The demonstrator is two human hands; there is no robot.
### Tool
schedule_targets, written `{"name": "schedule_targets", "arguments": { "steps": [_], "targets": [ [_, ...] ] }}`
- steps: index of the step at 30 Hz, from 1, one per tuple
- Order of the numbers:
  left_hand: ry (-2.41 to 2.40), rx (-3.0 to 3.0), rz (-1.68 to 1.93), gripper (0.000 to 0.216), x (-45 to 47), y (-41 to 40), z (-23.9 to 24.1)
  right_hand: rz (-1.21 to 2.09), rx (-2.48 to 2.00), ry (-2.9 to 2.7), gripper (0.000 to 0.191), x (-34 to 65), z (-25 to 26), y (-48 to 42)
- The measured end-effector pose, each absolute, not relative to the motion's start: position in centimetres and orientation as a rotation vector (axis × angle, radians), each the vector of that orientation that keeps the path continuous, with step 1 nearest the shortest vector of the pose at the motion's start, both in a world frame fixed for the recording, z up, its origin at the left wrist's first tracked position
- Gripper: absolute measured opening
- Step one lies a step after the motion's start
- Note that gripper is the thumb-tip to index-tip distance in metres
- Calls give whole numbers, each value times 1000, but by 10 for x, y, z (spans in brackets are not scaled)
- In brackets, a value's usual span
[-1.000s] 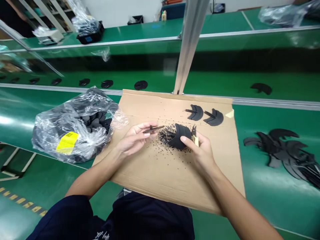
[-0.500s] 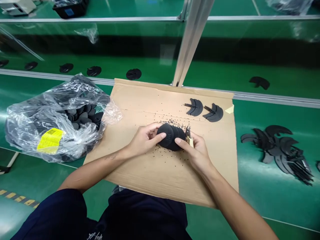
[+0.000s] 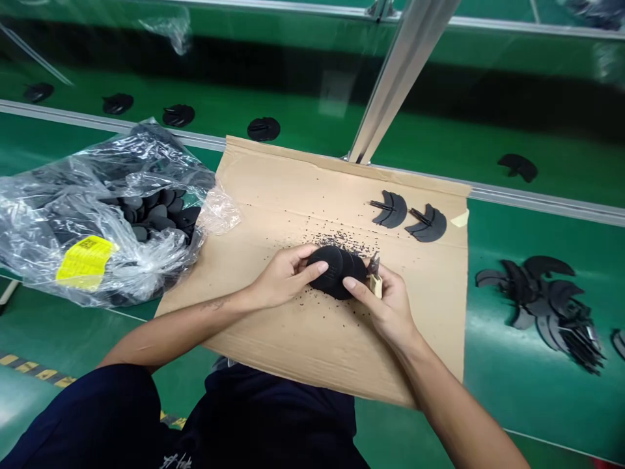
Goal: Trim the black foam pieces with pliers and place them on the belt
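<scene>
Both hands meet over a sheet of brown cardboard (image 3: 293, 195). My left hand (image 3: 283, 277) pinches a round black plastic disc (image 3: 328, 268) from the left, thumb on its face. My right hand (image 3: 388, 303) touches a second overlapping disc (image 3: 352, 268) with its forefinger and also grips small cutting pliers (image 3: 374, 275) with tan handles, jaws pointing up. Black trimmings (image 3: 336, 240) are scattered on the cardboard around the discs. Two trimmed crescent pieces (image 3: 390, 210) lie at the cardboard's far right.
A clear plastic bag (image 3: 102, 208) of black discs with a yellow label lies at left. A heap of black crescent offcuts (image 3: 547, 296) sits on the green bench at right. Black discs (image 3: 263, 129) ride the conveyor beyond; a slanted metal post (image 3: 395, 78) rises behind the cardboard.
A second ago my left hand held a thin black strip apart from the part; now it grips the discs together with my right hand. The camera has tipped downward.
</scene>
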State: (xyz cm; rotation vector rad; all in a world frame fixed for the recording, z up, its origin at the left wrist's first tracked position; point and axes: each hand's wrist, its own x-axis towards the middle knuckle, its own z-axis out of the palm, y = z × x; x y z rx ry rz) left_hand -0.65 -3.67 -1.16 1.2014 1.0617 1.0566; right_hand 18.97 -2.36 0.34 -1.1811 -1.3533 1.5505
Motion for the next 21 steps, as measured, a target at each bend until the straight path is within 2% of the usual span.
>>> {"name": "schedule_targets", "arguments": {
  "steps": [6,13,17,21],
  "targets": [
    [1059,1141,1086,37,-7,-36,-9,1552,-1111,-1368,32,189,5,-23],
    [1073,1286,1129,31,-9,-37,-9,1472,-1146,-1457,38,191,3,-24],
    [1124,1621,1093,25,-17,-36,-5,1230,-1204,-1582,33,196,3,-22],
    [1049,2053,1066,18,-22,-34,0,971,-1080,-1824,19,198,7,-17]
  ]
}}
